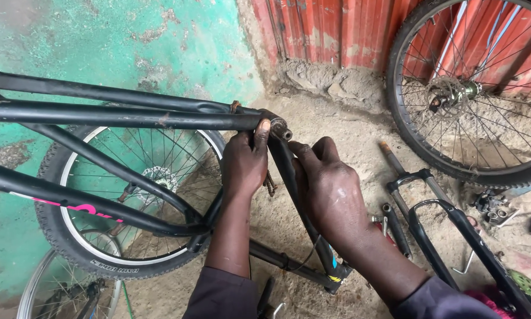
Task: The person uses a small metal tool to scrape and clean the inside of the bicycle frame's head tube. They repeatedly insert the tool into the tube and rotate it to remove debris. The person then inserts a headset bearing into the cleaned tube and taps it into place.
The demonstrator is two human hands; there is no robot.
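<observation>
Both hands are on the black bicycle frame (129, 118) where its rear tubes meet: the left hand (244, 162) curls shut around the tube end, thumb pressed beside the rusty axle stub (281, 129), while the right hand (327, 186) wraps closed on the slanting stay (295, 189) just below. Best, I'd judge, to keep that left grip steady and the frame braced off the sandy ground (336, 118), clear of the spoked wheel (141, 201) behind.

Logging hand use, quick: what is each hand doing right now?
Left hand: grip closed around the black bike frame near its tube end.
Right hand: fingers curled against the frame's lower tube; whether it grips cannot be told.
</observation>
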